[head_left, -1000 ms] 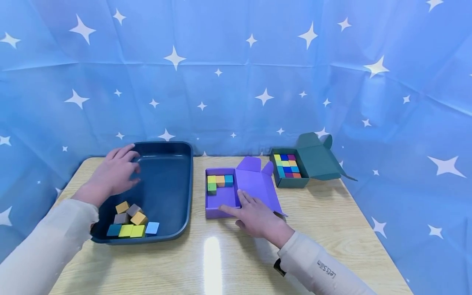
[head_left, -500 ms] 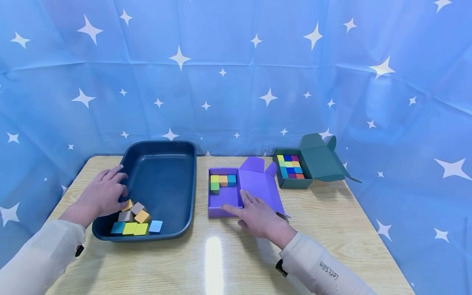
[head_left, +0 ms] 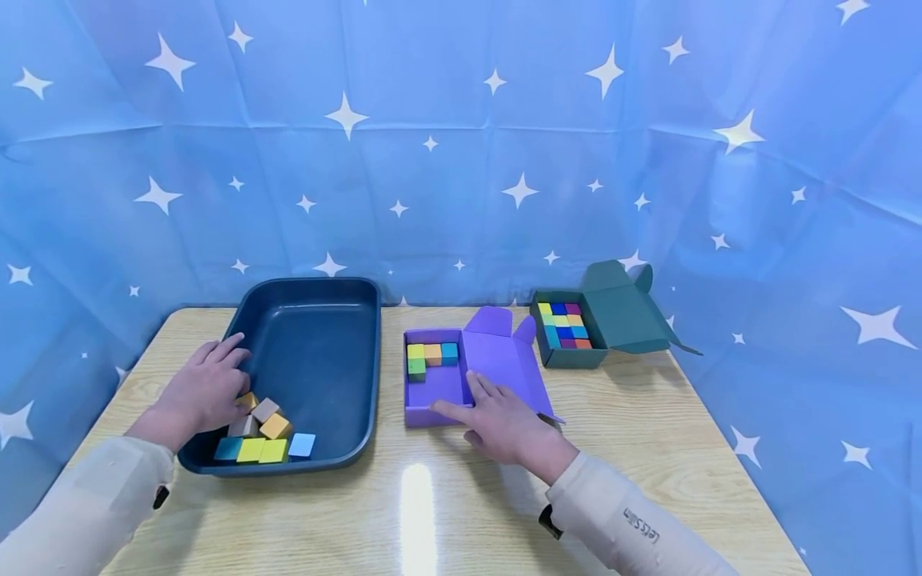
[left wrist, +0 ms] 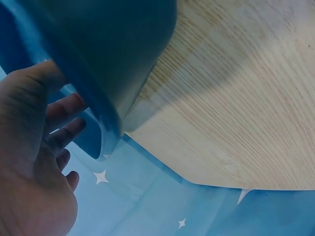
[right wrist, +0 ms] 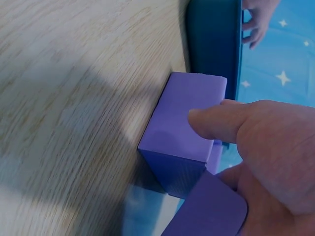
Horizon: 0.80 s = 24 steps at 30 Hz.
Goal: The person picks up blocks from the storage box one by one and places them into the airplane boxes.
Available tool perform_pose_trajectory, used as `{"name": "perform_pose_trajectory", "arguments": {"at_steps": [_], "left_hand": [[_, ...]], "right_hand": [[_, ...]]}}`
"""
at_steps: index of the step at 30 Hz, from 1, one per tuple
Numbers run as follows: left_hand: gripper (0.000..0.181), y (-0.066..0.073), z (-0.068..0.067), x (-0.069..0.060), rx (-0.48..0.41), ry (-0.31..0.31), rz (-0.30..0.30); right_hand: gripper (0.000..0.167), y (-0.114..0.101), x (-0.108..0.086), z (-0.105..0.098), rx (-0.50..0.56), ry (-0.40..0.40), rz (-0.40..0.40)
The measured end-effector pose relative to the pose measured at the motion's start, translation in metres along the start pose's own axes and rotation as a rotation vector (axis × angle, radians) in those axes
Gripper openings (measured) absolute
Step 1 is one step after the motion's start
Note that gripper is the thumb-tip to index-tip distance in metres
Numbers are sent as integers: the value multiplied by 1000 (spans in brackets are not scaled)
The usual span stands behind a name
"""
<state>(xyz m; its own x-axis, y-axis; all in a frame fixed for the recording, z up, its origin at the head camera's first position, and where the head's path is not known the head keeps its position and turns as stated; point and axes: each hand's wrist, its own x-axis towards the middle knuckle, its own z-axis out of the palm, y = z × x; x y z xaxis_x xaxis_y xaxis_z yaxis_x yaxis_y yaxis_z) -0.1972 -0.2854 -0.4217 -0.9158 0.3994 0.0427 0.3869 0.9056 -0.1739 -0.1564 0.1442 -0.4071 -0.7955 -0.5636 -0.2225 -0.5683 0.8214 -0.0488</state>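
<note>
Dark lettering (head_left: 641,526), upside down to the head view, seemingly "Let'sSlim", on the right sleeve (head_left: 612,500)

studio-like setting: wood-grain table (head_left: 670,448) before blue star-patterned cloth (head_left: 454,172) hangings

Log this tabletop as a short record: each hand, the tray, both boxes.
Left hand: at the left side of the dark blue tray, beside loose blocks; grip unclear
Right hand: touching the purple box at its near-right corner
Dark blue tray: loose blocks gathered toward its near side
Purple box: purple lid open; four blocks showing inside (yellow, orange, blue, green)
Green box: green lid open; multicoloured blocks inside
Surface: wood-grain table
Backdrop: star-print blue cloth
</note>
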Motion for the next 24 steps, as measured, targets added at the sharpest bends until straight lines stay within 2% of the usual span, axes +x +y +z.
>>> {"name": "perform_pose_trajectory", "arguments": {"at_steps": [14,18,24], "left_hand": [[29,0,0,4,18,-6,12],[30,-4,-10,10,26,5,12],[27,-1,-36,25,-13,58,-13]], "right_hand": [[61,1,0,0,-8,-6,2],[62,0,0,0,-12,-7,1],[62,0,0,0,-17,-3,-1]]}}
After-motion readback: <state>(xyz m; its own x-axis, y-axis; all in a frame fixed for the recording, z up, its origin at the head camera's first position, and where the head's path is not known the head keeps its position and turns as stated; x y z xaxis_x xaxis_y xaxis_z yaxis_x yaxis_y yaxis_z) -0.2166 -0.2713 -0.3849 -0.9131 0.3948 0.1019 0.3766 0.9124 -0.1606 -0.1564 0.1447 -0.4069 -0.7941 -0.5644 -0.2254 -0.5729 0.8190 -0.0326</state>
